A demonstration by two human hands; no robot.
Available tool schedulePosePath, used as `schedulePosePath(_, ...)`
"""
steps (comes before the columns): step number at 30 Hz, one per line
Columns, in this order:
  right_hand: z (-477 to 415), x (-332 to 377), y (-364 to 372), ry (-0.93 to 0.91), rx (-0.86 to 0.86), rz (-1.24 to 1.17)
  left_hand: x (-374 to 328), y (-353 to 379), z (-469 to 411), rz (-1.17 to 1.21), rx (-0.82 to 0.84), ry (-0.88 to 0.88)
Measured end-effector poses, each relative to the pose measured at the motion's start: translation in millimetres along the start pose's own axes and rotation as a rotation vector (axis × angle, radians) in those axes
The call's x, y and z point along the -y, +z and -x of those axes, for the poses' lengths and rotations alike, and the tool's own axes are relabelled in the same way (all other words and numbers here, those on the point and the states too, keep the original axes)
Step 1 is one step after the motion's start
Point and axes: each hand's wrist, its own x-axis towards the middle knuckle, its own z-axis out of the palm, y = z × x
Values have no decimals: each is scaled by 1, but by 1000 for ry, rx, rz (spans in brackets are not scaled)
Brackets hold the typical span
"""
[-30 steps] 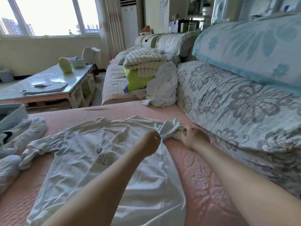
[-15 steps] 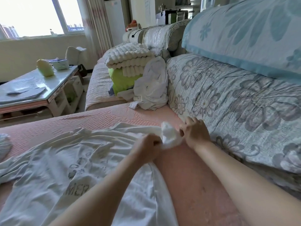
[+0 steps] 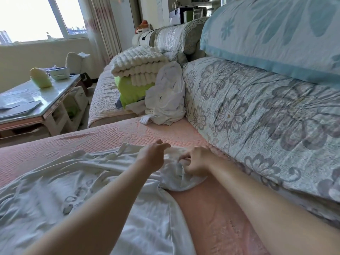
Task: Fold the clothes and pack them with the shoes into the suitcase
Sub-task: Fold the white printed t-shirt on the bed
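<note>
The white T-shirt lies spread on the pink sofa cover, thin, light and limp, probably best taken by hems and seams. The right hand pinches its bunched sleeve by the backrest; the left hand rests alongside, grip unclear. One shirt laid out, one crumpled white heap beyond; no shoes or suitcase visible

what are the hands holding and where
The white shirt, by its bunched sleeve: the right hand grips it with curled fingers. Whether the left hand holds it too cannot be told.
</note>
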Motion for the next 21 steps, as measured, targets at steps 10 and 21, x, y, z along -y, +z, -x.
schedulePosePath(10, 15, -1, -66, 410, 433, 325, 9, 18, -25, 92, -22, -9)
schedulePosePath(21, -52, -1, 23, 170, -204, 277, 44, 12, -32, -56, -202, -83)
